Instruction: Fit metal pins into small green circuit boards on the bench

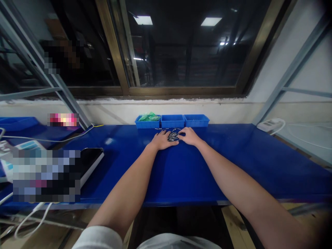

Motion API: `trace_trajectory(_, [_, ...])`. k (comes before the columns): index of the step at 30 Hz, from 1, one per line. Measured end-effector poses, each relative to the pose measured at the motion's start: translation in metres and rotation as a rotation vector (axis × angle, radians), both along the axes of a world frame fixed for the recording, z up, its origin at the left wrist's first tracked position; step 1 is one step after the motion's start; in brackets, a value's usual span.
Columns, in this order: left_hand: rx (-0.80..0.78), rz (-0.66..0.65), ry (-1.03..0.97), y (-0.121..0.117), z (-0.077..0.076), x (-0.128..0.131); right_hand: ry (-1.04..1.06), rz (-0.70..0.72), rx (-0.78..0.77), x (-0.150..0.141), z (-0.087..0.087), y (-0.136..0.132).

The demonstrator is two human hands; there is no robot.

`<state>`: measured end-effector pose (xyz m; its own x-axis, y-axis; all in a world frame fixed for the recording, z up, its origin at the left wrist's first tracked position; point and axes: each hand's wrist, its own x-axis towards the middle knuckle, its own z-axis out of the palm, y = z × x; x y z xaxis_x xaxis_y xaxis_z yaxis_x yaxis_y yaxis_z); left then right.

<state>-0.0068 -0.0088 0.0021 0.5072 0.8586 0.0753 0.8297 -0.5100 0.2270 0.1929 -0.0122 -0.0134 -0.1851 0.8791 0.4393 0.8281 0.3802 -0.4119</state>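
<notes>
A small heap of thin, shiny metal pieces (173, 136), perhaps screws or pins, lies on the blue tabletop (178, 173). My left hand (162, 140) rests flat along the heap's left side, fingers apart and thumb stretched along its near edge. On the opposite side, my right hand (190, 136) curls in, thumb and fingertips drawn close together at the heap's right edge. Whatever may be between those fingertips is too small to make out. A few more thin pieces (162, 129) lie just beyond the heap, in front of the bins.
Three blue bins stand against the wall: the left bin (140, 124) with a green plastic bag (149, 117), the middle bin (172, 121), and the right bin (196, 121). A dark-screened device (90, 157) sits at left. A white power strip (270, 124) lies at right.
</notes>
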Motion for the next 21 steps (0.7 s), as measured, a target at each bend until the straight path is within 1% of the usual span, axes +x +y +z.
trace_trajectory(5, [-0.015,0.002,0.010,0.0009,0.0015,0.0002,-0.023,-0.001,-0.009,0.0008,-0.0002,0.0005])
trace_trajectory(14, [-0.027,0.003,0.016,-0.0016,0.0042,0.0010,0.047,-0.038,-0.056,0.0000,0.0039,-0.0035])
trace_trajectory(19, [-0.033,0.011,0.028,-0.0027,0.0052,0.0016,0.069,0.056,-0.036,0.0000,0.0048,-0.0054])
trace_trajectory(21, [-0.026,0.012,0.027,-0.0031,0.0048,0.0018,0.077,0.073,-0.043,-0.0005,0.0056,-0.0053])
